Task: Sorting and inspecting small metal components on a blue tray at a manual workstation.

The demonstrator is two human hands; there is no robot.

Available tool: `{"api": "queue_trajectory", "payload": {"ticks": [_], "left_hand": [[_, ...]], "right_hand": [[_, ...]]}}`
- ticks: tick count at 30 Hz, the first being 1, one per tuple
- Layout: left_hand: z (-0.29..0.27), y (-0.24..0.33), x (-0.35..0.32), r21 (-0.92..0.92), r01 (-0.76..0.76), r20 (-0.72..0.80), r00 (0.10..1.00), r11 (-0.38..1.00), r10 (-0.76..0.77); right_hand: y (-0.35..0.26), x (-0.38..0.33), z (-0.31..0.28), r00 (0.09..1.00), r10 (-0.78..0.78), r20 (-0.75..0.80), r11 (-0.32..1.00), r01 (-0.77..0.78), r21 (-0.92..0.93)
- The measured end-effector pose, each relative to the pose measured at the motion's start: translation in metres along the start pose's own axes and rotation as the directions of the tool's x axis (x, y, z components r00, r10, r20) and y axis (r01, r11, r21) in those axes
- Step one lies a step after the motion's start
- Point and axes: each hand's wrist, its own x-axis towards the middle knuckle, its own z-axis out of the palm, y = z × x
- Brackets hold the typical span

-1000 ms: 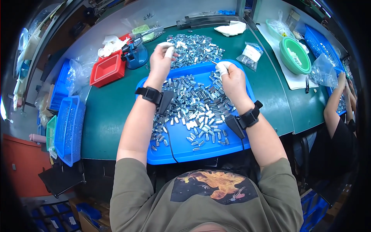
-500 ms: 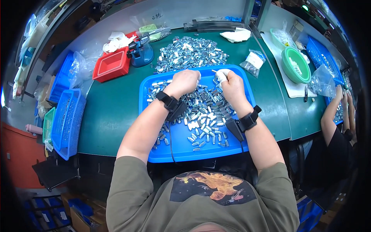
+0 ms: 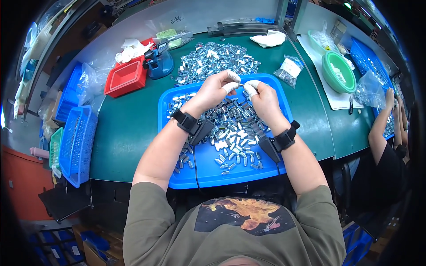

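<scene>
Above the far part of a blue tray (image 3: 204, 175), my two hands meet with white-covered fingertips. My left hand (image 3: 217, 88) pinches with thumb and forefinger around a small metal piece (image 3: 241, 85), mostly hidden by the fingers. From the other side my right hand (image 3: 266, 99) closes its thumb and forefinger close to that piece; what it holds is too small to make out. Many short silvery metal parts (image 3: 239, 133) lie loose in the tray below. Black straps with small boxes and cables sit on both wrists.
Beyond the tray, a big heap of similar metal parts (image 3: 217, 57) covers the green table (image 3: 120, 137). Red bins (image 3: 126, 77), a blue gauge-like device (image 3: 160, 65), a bagged batch (image 3: 289, 71), a green bowl (image 3: 330, 73) and blue baskets (image 3: 80, 146) stand around. A co-worker's arms (image 3: 381, 122) are at right.
My left hand has turned and moved slightly right, its fingertips now up against those of my right hand. My right hand has shifted only a little; the thin tip it held out is no longer distinct.
</scene>
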Motion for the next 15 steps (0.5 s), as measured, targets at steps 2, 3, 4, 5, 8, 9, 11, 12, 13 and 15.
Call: {"api": "queue_trajectory", "payload": {"ticks": [2,3,4,5,8,9,11,12,13,15], "left_hand": [[0.000,0.000,0.000,-0.023,0.014,-0.012,1.000,1.000,-0.015],[0.000,0.001,0.000,-0.044,0.027,-0.023,0.999,0.999,-0.028],[0.000,0.001,0.000,-0.066,0.039,-0.035,0.999,0.997,-0.042],[0.000,0.002,0.000,-0.067,0.041,-0.033,0.999,0.997,-0.044],[0.000,0.004,-0.003,0.008,0.021,-0.021,1.000,1.000,-0.021],[0.000,0.004,-0.003,0.007,0.023,-0.017,1.000,1.000,-0.023],[0.000,0.006,-0.003,-0.025,0.015,-0.007,1.000,1.000,-0.015],[0.000,0.007,-0.003,-0.041,0.011,-0.002,1.000,0.999,-0.012],[0.002,0.007,-0.003,-0.041,0.014,0.000,1.000,0.999,-0.014],[0.008,0.011,-0.001,0.000,-0.022,-0.055,0.998,1.000,0.022]], "right_hand": [[0.003,0.000,0.002,1.000,0.002,0.003,1.000,-0.002,0.024],[0.006,0.000,0.003,1.000,0.002,0.004,0.999,-0.002,0.047],[0.007,0.000,0.003,1.000,0.002,0.006,0.997,-0.002,0.071],[0.008,0.000,0.004,1.000,0.005,0.006,0.997,-0.005,0.071],[0.009,-0.002,0.004,0.997,0.053,0.061,0.987,-0.062,0.150],[0.010,-0.002,0.004,0.997,0.057,0.059,0.986,-0.065,0.150],[0.011,0.001,0.001,0.984,0.110,0.139,0.957,-0.143,0.253],[0.011,0.001,0.000,0.974,0.133,0.181,0.936,-0.184,0.301],[0.011,0.001,0.000,0.974,0.136,0.180,0.935,-0.186,0.303],[0.005,0.001,-0.001,0.976,0.164,0.147,0.908,-0.207,0.365]]}}
